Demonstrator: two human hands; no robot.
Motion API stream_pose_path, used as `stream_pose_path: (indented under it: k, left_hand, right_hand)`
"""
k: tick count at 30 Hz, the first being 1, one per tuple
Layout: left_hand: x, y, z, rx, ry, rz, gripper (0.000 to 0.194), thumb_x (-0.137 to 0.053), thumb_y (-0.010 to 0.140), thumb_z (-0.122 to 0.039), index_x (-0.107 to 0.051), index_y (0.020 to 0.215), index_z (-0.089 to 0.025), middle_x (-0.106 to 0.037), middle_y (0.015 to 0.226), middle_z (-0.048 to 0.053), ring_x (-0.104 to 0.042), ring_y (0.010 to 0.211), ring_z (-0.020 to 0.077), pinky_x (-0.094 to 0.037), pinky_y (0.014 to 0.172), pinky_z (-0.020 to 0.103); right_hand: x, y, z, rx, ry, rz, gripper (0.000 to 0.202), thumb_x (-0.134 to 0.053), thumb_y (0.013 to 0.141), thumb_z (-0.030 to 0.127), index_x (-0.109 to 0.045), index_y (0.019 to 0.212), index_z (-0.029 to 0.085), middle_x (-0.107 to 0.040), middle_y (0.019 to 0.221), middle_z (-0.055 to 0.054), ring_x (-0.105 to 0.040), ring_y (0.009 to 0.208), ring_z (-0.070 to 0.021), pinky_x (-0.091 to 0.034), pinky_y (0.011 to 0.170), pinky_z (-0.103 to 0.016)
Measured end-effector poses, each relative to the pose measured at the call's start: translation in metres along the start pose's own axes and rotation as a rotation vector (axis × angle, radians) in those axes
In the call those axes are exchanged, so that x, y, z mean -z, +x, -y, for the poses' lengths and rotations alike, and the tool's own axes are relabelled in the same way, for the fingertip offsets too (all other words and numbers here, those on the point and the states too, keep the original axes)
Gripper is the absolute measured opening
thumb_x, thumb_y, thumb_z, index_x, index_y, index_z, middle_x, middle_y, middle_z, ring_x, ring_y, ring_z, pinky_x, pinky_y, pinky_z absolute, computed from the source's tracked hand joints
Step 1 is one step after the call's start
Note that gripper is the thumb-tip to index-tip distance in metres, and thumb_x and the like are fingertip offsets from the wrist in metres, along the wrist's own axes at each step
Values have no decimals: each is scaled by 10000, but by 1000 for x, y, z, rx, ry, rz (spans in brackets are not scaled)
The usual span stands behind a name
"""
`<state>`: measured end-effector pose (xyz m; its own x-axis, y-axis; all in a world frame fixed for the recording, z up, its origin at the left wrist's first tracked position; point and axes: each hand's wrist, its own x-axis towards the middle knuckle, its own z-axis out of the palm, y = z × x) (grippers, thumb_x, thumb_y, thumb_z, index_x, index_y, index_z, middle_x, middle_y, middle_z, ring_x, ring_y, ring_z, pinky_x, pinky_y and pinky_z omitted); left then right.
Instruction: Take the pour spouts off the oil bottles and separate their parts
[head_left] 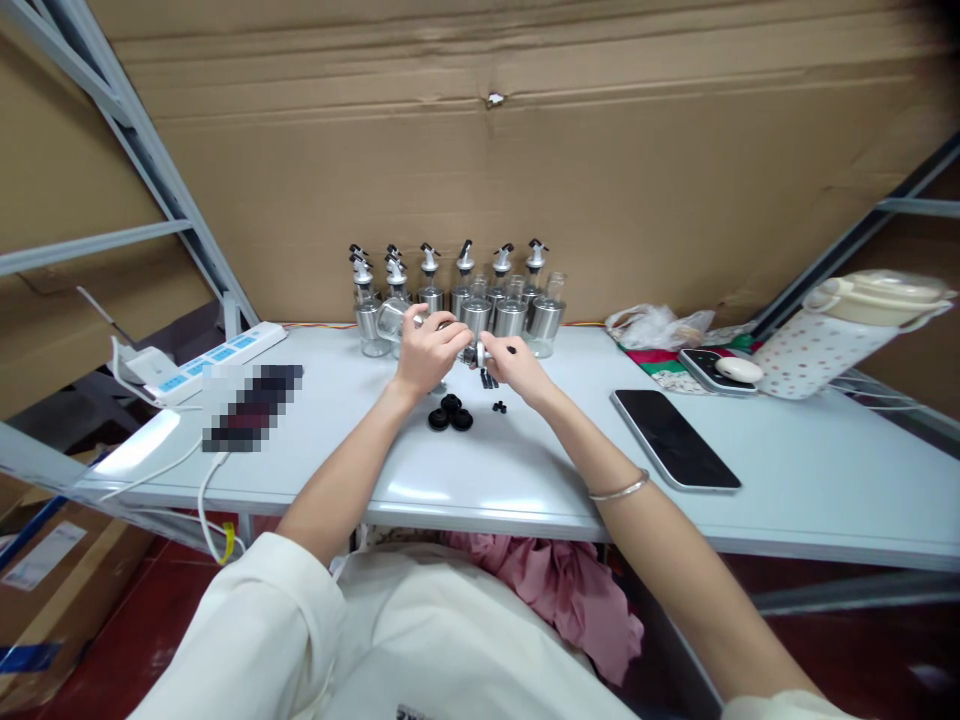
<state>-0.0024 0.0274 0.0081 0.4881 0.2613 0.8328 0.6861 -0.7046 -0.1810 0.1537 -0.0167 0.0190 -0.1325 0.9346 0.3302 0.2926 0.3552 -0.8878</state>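
A glass bottle (391, 319) lies tilted on its side in my left hand (431, 352), its base showing to the left. The fingers of my left hand wrap over its neck end. My right hand (517, 366) pinches a silver pourer spout (478, 354) with black parts, close to the bottle's neck. Whether the spout sits inside the neck is hidden by my fingers. Below my hands, black round caps (451, 415) sit in a cluster, beside small black pieces (500, 407) and narrow black levers (489, 379).
Behind my hands stand several steel-sleeved bottles with spouts (430, 285) and open-necked bottles (547, 318). At the right are a black-screened phone (675, 440), another device (709, 370) and a dotted jug (821, 335). A power strip (217, 360) lies at the left.
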Motion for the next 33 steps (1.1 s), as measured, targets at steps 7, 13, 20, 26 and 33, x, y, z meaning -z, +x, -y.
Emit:
stream_pose_path:
  k: [7, 13, 20, 26, 33]
  left_hand:
    - [-2, -3, 3, -55, 52, -33, 238, -431, 912, -194, -643, 829, -263, -717, 863, -36, -606, 924, 163, -287, 985, 452]
    - [-1, -4, 3, -53, 27, -33, 252, -427, 916, -185, -639, 810, -272, -716, 880, -43, -607, 954, 154, -284, 996, 454]
    - [-2, -5, 2, -52, -8, -44, 256, -429, 909, -168, -630, 777, -259, -712, 905, -53, -605, 988, 146, -213, 1056, 477]
    - [-1, -2, 2, 36, 28, -95, 253, -441, 874, -143, -631, 753, -257, -711, 783, -51, -613, 923, 161, -114, 1089, 554]
    - [5, 0, 4, 68, 43, -139, 259, -447, 872, -157, -639, 727, -252, -703, 797, -38, -598, 960, 167, -101, 1097, 560]
  right_hand:
    - [0, -2, 1, -296, 395, 200, 468, -454, 839, 517, -503, 542, 159, -172, 351, 103, -117, 347, -45, -119, 349, -205]
    - [0, -1, 0, -467, 536, 313, 342, -359, 841, 313, -482, 560, 162, -160, 335, 104, -65, 342, -50, -112, 322, -170]
    - [5, -2, -1, -565, 608, 452, 290, -321, 788, 255, -467, 552, 172, -141, 328, 97, -49, 340, -64, -154, 312, -173]
    - [-12, -8, 1, -281, 369, 161, 475, -367, 850, 541, -453, 549, 185, -226, 377, 87, -145, 354, -59, -170, 357, -202]
    - [-16, -17, -2, 319, -359, -193, 568, -231, 888, 617, -459, 573, 204, -461, 484, 5, -432, 473, -121, -323, 532, -252]
